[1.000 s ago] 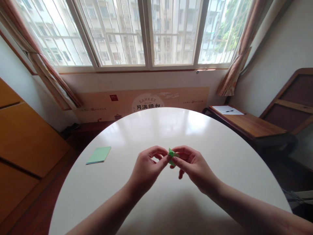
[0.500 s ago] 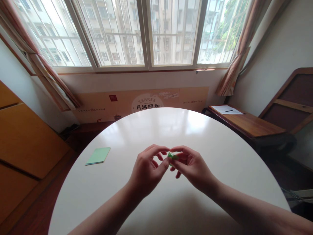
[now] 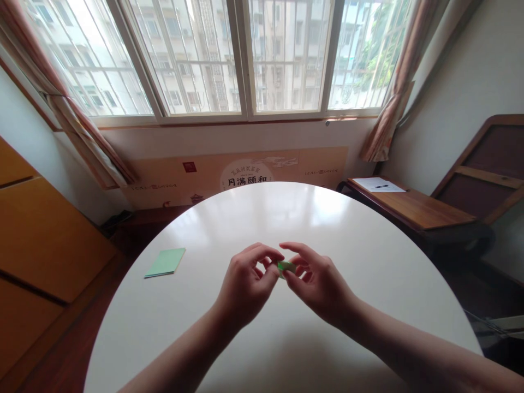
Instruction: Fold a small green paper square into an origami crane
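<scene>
A small piece of folded green paper is held between my two hands above the white round table. My left hand pinches its left edge between thumb and forefinger. On the other side, my right hand grips it with the thumb and the lower fingers, while the forefinger is raised off the paper. Fingers cover much of the paper, so its full shape is hidden. A stack of square light-green paper sheets lies on the table to the left of my hands.
Beyond the table's right edge stands a wooden side table bearing a white sheet with a dark, thin object on it. An orange-brown cabinet is at the left. Windows and curtains are at the back.
My right forefinger has lifted away from the paper and from my left fingertips. The folded paper has turned slightly between my fingers. The stack of sheets has stayed in place.
</scene>
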A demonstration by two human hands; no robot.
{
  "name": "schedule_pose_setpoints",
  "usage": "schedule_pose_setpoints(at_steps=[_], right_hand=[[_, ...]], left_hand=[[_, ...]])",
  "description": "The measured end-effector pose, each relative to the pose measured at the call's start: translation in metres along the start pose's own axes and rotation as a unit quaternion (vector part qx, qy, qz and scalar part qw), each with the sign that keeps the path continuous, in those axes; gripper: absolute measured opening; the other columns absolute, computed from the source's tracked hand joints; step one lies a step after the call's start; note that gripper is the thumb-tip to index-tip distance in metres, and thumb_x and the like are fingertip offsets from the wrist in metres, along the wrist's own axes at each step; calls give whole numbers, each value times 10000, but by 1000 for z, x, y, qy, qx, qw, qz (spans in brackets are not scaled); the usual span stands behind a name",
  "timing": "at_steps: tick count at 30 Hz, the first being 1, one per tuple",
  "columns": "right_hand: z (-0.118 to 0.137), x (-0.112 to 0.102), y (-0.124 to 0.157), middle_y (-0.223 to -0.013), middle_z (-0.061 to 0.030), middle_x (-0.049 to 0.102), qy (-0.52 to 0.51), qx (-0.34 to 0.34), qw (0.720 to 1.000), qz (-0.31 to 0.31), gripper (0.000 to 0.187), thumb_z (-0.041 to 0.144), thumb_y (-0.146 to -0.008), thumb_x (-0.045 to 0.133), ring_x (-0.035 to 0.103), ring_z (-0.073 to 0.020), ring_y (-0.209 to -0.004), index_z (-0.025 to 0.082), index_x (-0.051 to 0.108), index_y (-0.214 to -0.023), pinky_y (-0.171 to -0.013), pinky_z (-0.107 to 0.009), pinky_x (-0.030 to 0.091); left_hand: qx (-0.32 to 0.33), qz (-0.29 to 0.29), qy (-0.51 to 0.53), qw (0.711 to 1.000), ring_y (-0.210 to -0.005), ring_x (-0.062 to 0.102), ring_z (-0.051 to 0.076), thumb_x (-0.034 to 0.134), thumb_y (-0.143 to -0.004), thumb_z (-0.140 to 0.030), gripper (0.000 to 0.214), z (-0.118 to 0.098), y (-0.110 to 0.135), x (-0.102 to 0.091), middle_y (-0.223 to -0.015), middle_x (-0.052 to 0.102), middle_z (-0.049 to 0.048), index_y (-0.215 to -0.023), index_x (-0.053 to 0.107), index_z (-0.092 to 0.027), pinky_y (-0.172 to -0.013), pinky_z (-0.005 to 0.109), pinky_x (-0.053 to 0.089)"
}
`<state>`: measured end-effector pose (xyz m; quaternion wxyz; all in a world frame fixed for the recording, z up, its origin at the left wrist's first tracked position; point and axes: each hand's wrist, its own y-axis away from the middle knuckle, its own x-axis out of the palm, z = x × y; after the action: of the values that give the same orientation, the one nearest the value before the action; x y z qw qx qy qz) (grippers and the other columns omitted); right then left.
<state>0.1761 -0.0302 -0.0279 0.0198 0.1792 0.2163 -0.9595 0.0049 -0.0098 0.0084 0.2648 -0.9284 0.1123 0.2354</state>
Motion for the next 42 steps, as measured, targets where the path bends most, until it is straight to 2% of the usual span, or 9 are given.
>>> schedule_pose_setpoints(at_steps=[4,7,12,17,21,28,34,42], right_hand=[[0,-4,-2,-839,-19,709,-75,38,996,33,443,228,-878,649,638,-157,-632,260,553,-1309,-581,-288,532],[2,-7,-2,-847,-24,697,-128,70,987,65,475,271,-880,668,638,-160,-637,252,531,-1335,-557,-282,524],[7,-8,-1,-834,-18,701,-161,96,978,88,513,230,-866,680,627,-155,-646,254,512,-1350,-567,-276,516],[9,-9,-1,-844,-19,710,-169,104,976,89,533,202,-857,679,623,-150,-653,264,510,-1358,-571,-267,507],[10,-10,-1,-850,-26,706,-190,127,969,94,550,233,-857,687,630,-151,-633,254,498,-1374,-558,-269,518],[9,-9,-2,-814,-8,684,-199,127,968,88,550,275,-857,707,633,-152,-625,256,500,-1367,-555,-272,519],[10,-3,1,-819,-5,672,-179,115,975,70,517,237,-866,678,638,-151,-648,264,514,-1355,-566,-267,519],[10,-3,2,-778,19,628,-169,114,977,63,522,206,-857,662,637,-148,-641,267,512,-1354,-560,-265,523]], left_hand=[[13,73,34,997,-730,634,158,613,-840,-151,127,2,-6,-15,-858,689,54,-878,729,-185,-530,206,491],[14,98,54,994,-717,634,154,673,-814,-168,116,3,-9,-22,-882,689,65,-911,735,-180,-534,206,503],[12,118,65,991,-721,633,150,659,-833,-162,103,4,-9,-20,-882,694,67,-892,742,-175,-542,202,500],[-45,102,90,990,-626,587,137,689,-840,-252,122,7,-9,-17,-753,673,48,-885,750,-156,-493,206,479],[-78,93,118,986,-545,550,117,697,-827,-278,165,9,-9,-16,-734,645,36,-913,748,-147,-470,224,492],[-38,76,101,991,-762,654,188,644,-770,-141,157,0,-6,-12,-835,704,54,-894,734,-173,-539,225,510],[-106,-4,99,989,-696,652,180,557,-726,-94,200,-2,0,4,-763,700,31,-819,716,-168,-539,246,512],[-133,-33,135,981,-693,659,181,577,-747,-144,157,-5,1,7,-753,718,35,-823,714,-154,-544,243,513]])
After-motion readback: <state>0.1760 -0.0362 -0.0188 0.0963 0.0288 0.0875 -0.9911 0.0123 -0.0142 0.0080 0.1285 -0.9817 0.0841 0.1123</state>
